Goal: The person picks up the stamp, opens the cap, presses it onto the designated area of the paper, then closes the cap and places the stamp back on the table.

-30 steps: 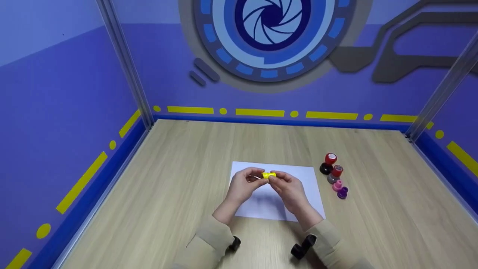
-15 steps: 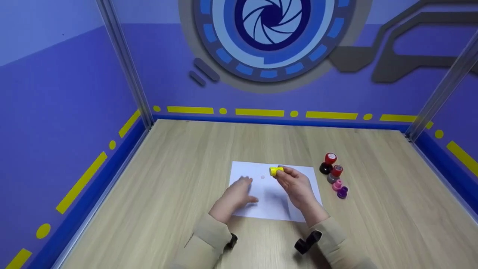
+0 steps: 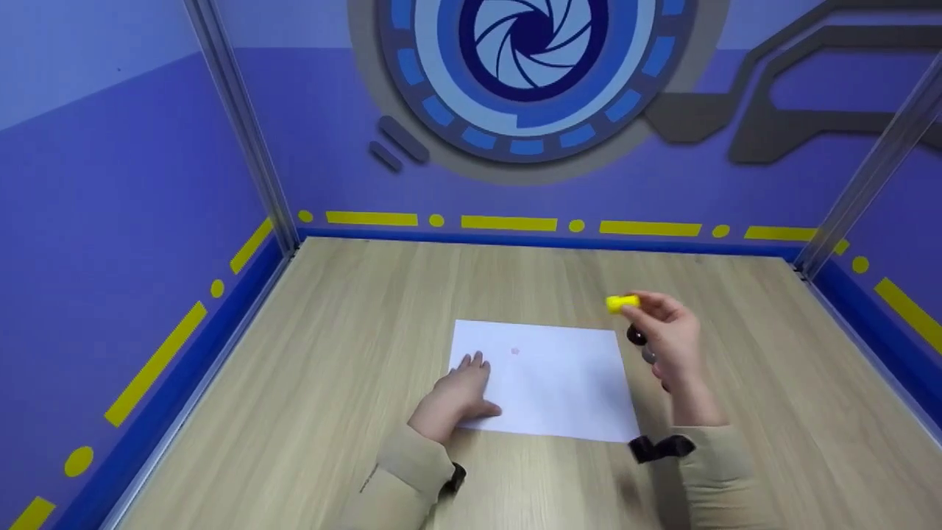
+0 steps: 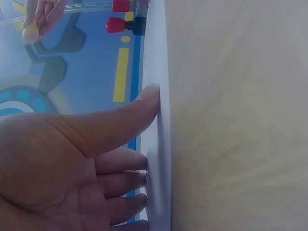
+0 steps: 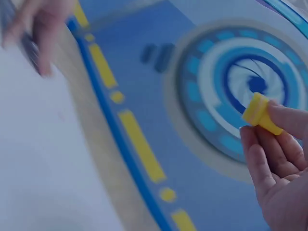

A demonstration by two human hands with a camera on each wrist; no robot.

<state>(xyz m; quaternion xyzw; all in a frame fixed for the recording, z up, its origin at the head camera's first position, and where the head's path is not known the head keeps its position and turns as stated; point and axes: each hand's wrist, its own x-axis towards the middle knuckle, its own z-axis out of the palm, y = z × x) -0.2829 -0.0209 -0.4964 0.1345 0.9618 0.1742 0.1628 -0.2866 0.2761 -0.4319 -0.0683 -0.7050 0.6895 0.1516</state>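
Observation:
My right hand (image 3: pixel 675 340) pinches a small yellow stamp (image 3: pixel 622 304) between thumb and fingers, raised above the table past the paper's right side. In the right wrist view the yellow stamp (image 5: pixel 261 115) shows a wider end pointing away from the palm. My left hand (image 3: pixel 458 391) rests on the left part of a white paper sheet (image 3: pixel 563 397), fingers extended and thumb spread. A small pinkish mark (image 3: pixel 515 351) is on the paper's upper half. The left wrist view shows the thumb and fingertips against the sheet.
Right of the paper stand other stamps, mostly hidden behind my right hand; a dark base (image 3: pixel 636 336) and a grey one (image 3: pixel 648 355) peek out. A red-handled stamp (image 4: pixel 115 25) shows in the left wrist view. Printed blue-purple walls (image 3: pixel 471 184) enclose the wooden table (image 3: pixel 353 309).
The hands have parted. My right hand has carried the yellow stamp rightward, off the paper to the other stamps. My left hand has let go and come down onto the sheet, uncovering the mark.

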